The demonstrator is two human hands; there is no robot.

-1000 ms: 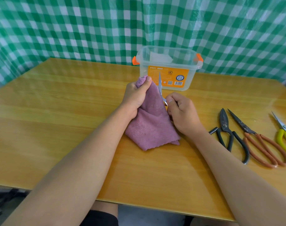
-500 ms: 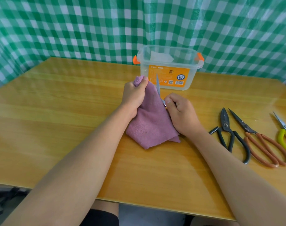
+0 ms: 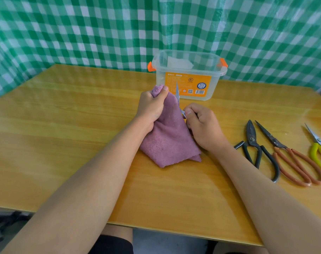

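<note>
**Blade axis vs cloth: wipe runs pivot→tip, away from body**

Scissors [image 3: 177, 92] are in the R hand [image 3: 201, 125]. Fingers are curled tight round the handles, which are hidden in the fist, so only the blade shows. Long axis points up and away toward the box [image 3: 189, 77], leaning a bit left. Blades look closed, can't tell for sure.

Cloth [image 3: 167, 142] sits directly left of the blade, touching its lower part. L hand [image 3: 152, 109] grips the bunched top, thumb over it. The rest drapes down to the tabletop [image 3: 82, 125] between both wrists.

L hand is nearer the tip, R hand is at the pivot end. My read: next stroke = L hand drags cloth along the blade axis while R hand just braces.

Both forearms come in from the near edge and converge mid-tabletop. Can't tell if the R wrist rests on the tabletop.

Risk, imo: cloth snags on the tip.

Other pairs lie well right of the R hand: black [image 3: 251, 142], brown [image 3: 293, 162], yellow [image 3: 319, 151].
</note>
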